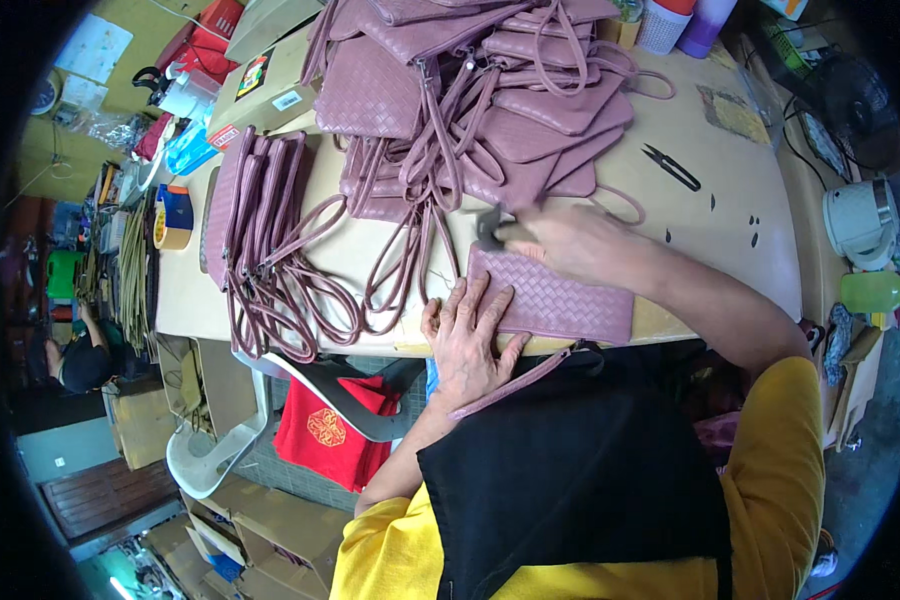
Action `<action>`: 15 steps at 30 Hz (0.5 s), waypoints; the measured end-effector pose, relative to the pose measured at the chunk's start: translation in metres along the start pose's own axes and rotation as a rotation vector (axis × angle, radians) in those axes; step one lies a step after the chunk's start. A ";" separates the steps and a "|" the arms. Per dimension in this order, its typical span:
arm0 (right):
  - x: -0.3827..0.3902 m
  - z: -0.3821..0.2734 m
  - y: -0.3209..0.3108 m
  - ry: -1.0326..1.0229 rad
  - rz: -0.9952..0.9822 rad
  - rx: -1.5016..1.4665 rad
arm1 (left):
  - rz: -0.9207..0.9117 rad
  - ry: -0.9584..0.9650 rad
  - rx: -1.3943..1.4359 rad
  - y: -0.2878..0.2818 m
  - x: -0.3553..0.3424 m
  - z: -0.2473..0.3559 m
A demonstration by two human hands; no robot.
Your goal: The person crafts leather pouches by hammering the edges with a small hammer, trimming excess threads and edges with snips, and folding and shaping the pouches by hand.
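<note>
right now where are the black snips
In the head view, the black snips lie on the table, right of the pouch pile and farther out than the right hand.

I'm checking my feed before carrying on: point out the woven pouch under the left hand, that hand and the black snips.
Woven pouch [562, 298]: head view, middle of its woven panel.
Left hand [470, 357]: head view, back of the hand.
Black snips [682, 175]: head view, middle of the body.
</note>
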State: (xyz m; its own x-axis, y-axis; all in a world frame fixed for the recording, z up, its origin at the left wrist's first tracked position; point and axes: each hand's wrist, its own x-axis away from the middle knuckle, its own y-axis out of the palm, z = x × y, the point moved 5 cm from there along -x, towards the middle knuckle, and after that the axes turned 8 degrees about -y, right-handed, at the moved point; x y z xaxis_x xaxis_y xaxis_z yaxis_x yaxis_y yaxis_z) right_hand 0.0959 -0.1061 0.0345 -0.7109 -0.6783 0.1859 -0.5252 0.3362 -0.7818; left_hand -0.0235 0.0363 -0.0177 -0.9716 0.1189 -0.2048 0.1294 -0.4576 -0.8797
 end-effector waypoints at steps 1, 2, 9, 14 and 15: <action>0.000 -0.004 -0.007 -0.003 -0.002 0.000 | -0.002 -0.005 0.009 0.001 0.000 0.000; -0.002 -0.007 -0.010 -0.017 -0.063 0.092 | 0.000 -0.008 0.003 0.000 0.000 -0.001; -0.016 -0.014 -0.008 -0.079 0.073 -0.044 | 0.024 -0.006 -0.017 0.000 0.001 0.001; -0.011 -0.011 -0.025 -0.035 -0.049 0.150 | 0.027 0.001 -0.016 0.001 0.002 -0.001; -0.011 -0.014 -0.018 -0.031 -0.049 0.149 | 0.030 -0.006 -0.014 0.000 0.002 -0.001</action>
State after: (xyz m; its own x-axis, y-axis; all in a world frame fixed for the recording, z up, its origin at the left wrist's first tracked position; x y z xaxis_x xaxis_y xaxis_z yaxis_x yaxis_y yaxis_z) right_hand 0.1064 -0.0959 0.0546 -0.6702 -0.7120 0.2094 -0.4820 0.2030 -0.8523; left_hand -0.0253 0.0376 -0.0190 -0.9683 0.1003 -0.2286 0.1611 -0.4485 -0.8791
